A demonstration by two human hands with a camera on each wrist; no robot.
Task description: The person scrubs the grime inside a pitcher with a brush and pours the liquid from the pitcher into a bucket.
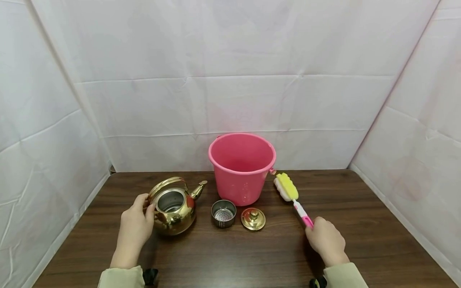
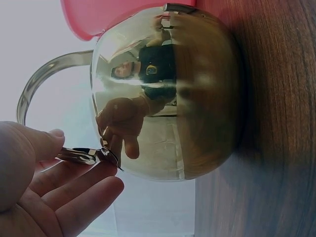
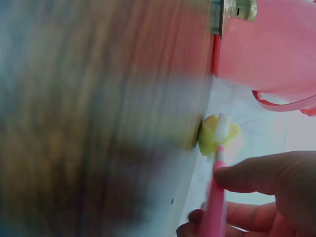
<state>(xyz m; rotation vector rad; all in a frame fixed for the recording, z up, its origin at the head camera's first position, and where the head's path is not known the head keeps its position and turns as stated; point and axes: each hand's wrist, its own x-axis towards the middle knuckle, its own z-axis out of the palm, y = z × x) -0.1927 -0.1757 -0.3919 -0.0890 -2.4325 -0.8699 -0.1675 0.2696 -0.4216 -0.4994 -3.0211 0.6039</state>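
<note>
On the left stands a shiny gold teapot (image 1: pixel 176 218) without its lid, spout pointing right. My left hand (image 1: pixel 136 226) grips the lower end of its arched handle (image 2: pixel 54 64), thumb on one side and fingers on the other. At the right, my right hand (image 1: pixel 325 239) holds a sponge brush by its pink handle (image 3: pixel 216 202). The brush's yellow and white sponge head (image 1: pixel 287 187) points away from me, beside the bucket. Between the hands lie a metal strainer cup (image 1: pixel 223 216) with a perforated bottom and a gold lid (image 1: pixel 253 219) with a knob.
A pink bucket (image 1: pixel 239 184) stands at the back middle of the dark wooden table (image 1: pixel 230 260), behind the strainer cup and lid. White cloth (image 1: pixel 234 92) hangs behind and on both sides of the table.
</note>
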